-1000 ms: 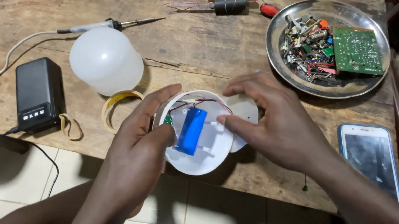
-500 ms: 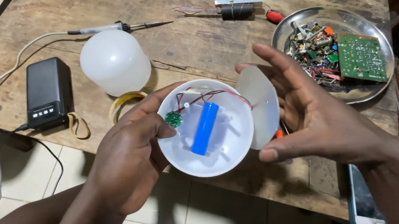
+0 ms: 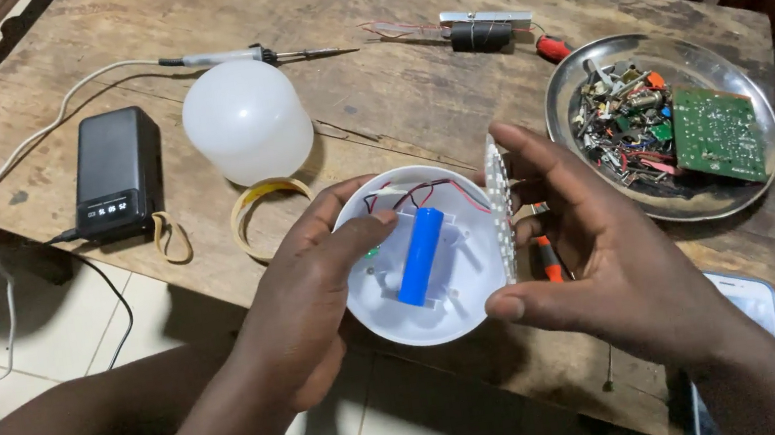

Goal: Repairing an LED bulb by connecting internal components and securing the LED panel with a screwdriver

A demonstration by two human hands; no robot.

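From the head view, the white lamp housing [image 3: 425, 272] is gripped by the left hand [image 3: 317, 291] above the surface [image 3: 372, 100], already opened, its blue battery [image 3: 420, 256] exposed. The LED disc [image 3: 500, 208] is clasped edge-on in the right hand [image 3: 603, 259]. The dome [image 3: 247, 121] lies detached; reassembly remains.

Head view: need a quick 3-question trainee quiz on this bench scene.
1. True or false: the blue battery sits inside the white lamp shell.
2. What does the right hand hold on edge beside the shell? A) LED disc B) green board C) soldering iron
3. Name the container holding the green board.

Key:
1. True; the left hand holds the shell.
2. A, the LED disc.
3. The metal dish.
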